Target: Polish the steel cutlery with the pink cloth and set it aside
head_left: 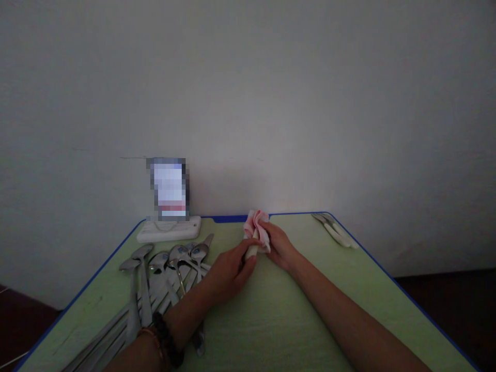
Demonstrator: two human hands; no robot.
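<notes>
My left hand (228, 269) is closed around the pale handle of a utensil (251, 250) near the middle of the green table (271, 315). My right hand (279, 245) is pinched on a pink cloth (256, 226) that wraps the utensil's far end. The wrapped end is hidden by the cloth. Both hands meet just short of the table's far edge.
Several metal spoons (163, 274) lie fanned out at the left, partly under my left forearm. Two white-handled utensils (335, 230) rest at the far right corner. A white stand (168, 229) with a blurred screen sits at the far left, against a pale wall.
</notes>
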